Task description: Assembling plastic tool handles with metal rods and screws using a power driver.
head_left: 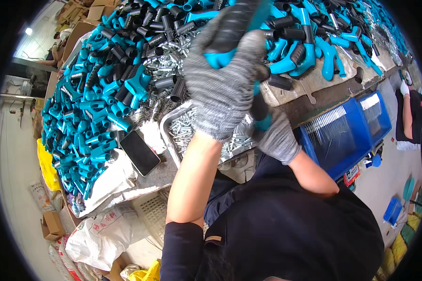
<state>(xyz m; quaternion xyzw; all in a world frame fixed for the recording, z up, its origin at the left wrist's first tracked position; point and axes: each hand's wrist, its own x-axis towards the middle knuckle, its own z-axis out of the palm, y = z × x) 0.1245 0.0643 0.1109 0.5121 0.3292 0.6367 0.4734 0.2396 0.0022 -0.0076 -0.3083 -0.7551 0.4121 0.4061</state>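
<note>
My left hand (220, 89), in a grey knit glove, is closed around a black-and-teal plastic handle (237, 28) that points up and away from me. Lower and to the right, my right hand (280, 138), gloved the same way, wraps a black-and-teal part (260, 112); its fingers are partly hidden. Whether the two pieces are joined, I cannot tell. Beneath my left wrist sits a metal tray (166, 129) of small screws (183, 126). Beyond my hands lie heaped teal and black plastic handles (309, 51) and loose metal springs and fittings (169, 61).
A dark phone (139, 153) lies at the table's near left. Blue bins (309, 145) with thin metal rods stand at right, below the table edge. A white sack (98, 239) sits at lower left. A co-worker's white-gloved hand (404, 88) shows at far right.
</note>
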